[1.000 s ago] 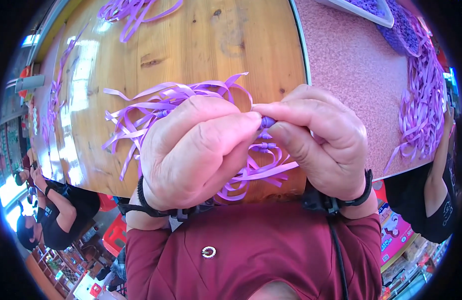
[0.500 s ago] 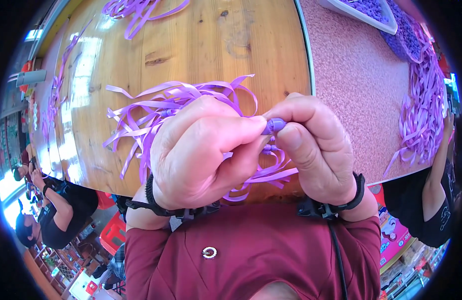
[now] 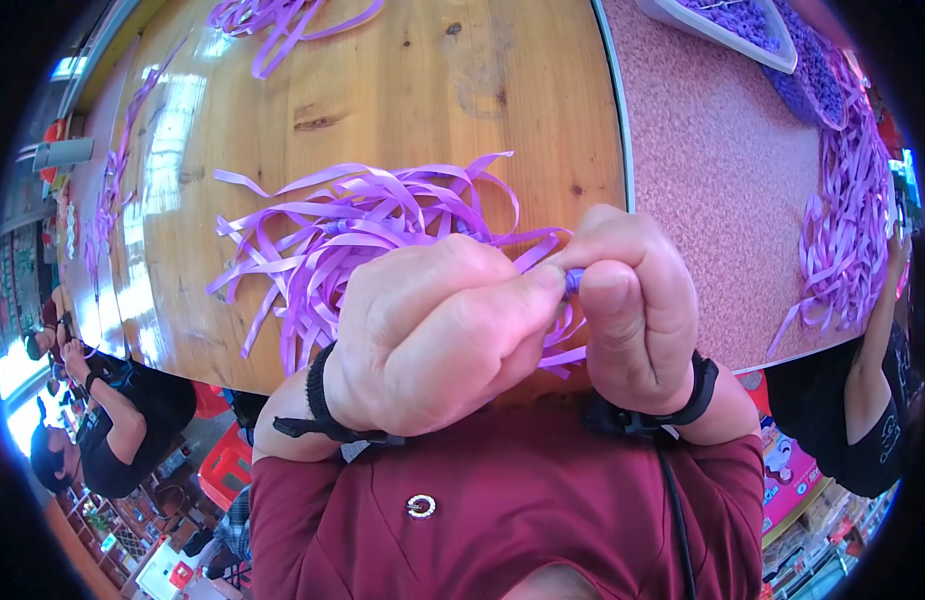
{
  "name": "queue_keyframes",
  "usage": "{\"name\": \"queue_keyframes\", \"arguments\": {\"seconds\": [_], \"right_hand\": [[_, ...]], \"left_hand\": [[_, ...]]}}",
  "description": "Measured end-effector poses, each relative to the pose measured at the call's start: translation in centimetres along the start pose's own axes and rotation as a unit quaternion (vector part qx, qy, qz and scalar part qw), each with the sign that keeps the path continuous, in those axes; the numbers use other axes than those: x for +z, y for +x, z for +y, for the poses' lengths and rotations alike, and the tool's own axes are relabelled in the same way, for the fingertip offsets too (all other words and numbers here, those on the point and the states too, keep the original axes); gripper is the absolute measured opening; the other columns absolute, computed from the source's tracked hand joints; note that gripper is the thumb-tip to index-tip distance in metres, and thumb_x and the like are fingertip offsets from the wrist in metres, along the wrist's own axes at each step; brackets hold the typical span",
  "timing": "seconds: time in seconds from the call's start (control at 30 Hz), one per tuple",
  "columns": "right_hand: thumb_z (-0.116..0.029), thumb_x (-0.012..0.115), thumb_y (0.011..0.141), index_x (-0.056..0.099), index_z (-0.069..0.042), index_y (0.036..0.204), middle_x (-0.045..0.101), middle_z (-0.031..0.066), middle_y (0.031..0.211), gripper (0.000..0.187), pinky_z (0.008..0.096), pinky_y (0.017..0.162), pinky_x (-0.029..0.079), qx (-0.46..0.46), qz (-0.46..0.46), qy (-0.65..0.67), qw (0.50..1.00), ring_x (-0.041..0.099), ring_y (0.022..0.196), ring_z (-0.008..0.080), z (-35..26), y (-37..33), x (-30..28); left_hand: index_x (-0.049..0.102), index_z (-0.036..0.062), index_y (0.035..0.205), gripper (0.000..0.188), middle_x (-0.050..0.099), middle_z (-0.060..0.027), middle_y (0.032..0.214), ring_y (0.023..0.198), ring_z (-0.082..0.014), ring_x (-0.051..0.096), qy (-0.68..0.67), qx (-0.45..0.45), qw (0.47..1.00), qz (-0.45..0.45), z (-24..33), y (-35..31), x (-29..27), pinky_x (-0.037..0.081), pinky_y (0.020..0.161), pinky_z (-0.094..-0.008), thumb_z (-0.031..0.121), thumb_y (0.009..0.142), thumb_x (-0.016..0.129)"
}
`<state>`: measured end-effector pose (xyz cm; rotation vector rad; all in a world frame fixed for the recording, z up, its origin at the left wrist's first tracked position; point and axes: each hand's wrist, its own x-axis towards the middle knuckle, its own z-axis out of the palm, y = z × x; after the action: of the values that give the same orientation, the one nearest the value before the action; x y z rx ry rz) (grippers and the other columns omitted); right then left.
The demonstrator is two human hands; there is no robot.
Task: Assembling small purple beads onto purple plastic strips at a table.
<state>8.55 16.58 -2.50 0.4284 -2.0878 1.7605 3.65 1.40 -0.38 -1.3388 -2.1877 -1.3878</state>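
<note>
Between my two hands is a small purple plastic clasp [image 3: 574,281], mostly covered by my fingertips. My left hand [image 3: 438,335] is closed, its thumb and forefinger pinched at the clasp's left end. From the other side my right hand [image 3: 643,315] grips it between thumb and bent forefinger. Beneath and beyond my hands lies a loose pile of purple ribbon straps [image 3: 303,250], with a few small purple plastic pieces [image 3: 336,228] among them. My left fingers hide whether a strap runs into the clasp.
The wooden tabletop [image 3: 383,110] meets a pink speckled table [image 3: 723,200] on the right. More purple ribbons lie at the far edge, far left and far right. A white tray [image 3: 728,25] of small purple pieces stands at back right. People sit at both sides.
Both hands have come slightly nearer to me, and my left hand has shifted right. The clasp is now more covered by my fingers. More of the ribbon pile shows beyond them.
</note>
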Motion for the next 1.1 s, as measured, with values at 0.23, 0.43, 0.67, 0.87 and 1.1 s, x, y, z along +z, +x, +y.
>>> {"name": "queue_keyframes", "arguments": {"seconds": [0.23,0.43,0.67,0.87,1.1], "right_hand": [[-0.010,0.051,0.085,0.052,-0.001,0.080,0.052,0.0090,0.066,0.011,0.0304,0.046,0.040,-0.020,-0.008,-0.074,0.997,0.051,0.053,0.0236,-0.2,0.1,0.0],[-0.016,0.047,0.089,0.053,-0.001,0.079,0.049,0.0058,0.063,0.019,0.0258,0.046,0.038,0.093,0.013,-0.026,0.995,0.049,0.051,0.0141,-0.5,-0.1,0.3],[-0.016,0.049,0.089,0.053,-0.003,0.079,0.049,0.0046,0.063,0.017,0.0246,0.046,0.037,0.110,0.050,0.014,0.993,0.048,0.051,0.0124,-0.5,0.0,0.2],[-0.013,0.052,0.086,0.053,-0.002,0.077,0.050,0.0075,0.064,0.014,0.0270,0.046,0.038,0.092,0.032,-0.023,0.995,0.049,0.051,0.0185,-0.7,0.2,-0.1],[-0.012,0.053,0.085,0.052,-0.002,0.076,0.051,0.0090,0.064,0.014,0.0305,0.044,0.038,0.037,0.014,-0.087,0.995,0.051,0.050,0.0231,-0.2,0.0,0.1]], "left_hand": [[0.058,0.0033,0.090,0.029,0.054,-0.0046,0.066,0.053,-0.0173,0.052,0.038,0.062,0.996,-0.044,-0.6,-0.6,-0.4,0.039,0.044,-0.0268,-0.007,0.064,0.066],[0.057,0.0030,0.087,0.023,0.053,-0.0046,0.065,0.055,-0.0176,0.051,-0.061,0.025,0.998,-0.021,-1.7,0.1,0.0,0.039,0.048,-0.0253,-0.006,0.067,0.063],[0.054,0.0003,0.091,0.020,0.053,-0.0041,0.082,0.068,-0.0066,0.048,-0.209,-0.200,0.957,0.004,-0.4,-0.4,0.5,0.039,0.058,-0.0190,-0.007,0.074,0.059],[0.056,-0.0002,0.088,0.017,0.057,-0.0075,0.082,0.055,-0.0084,0.051,-0.234,-0.220,0.947,-0.012,-0.2,-0.3,0.0,0.039,0.048,-0.0184,-0.009,0.074,0.059],[0.058,0.0003,0.086,0.020,0.060,-0.0095,0.074,0.060,-0.0180,0.057,-0.066,-0.018,0.997,-0.022,-1.1,0.1,0.1,0.045,0.054,-0.0261,-0.007,0.069,0.064]]}}
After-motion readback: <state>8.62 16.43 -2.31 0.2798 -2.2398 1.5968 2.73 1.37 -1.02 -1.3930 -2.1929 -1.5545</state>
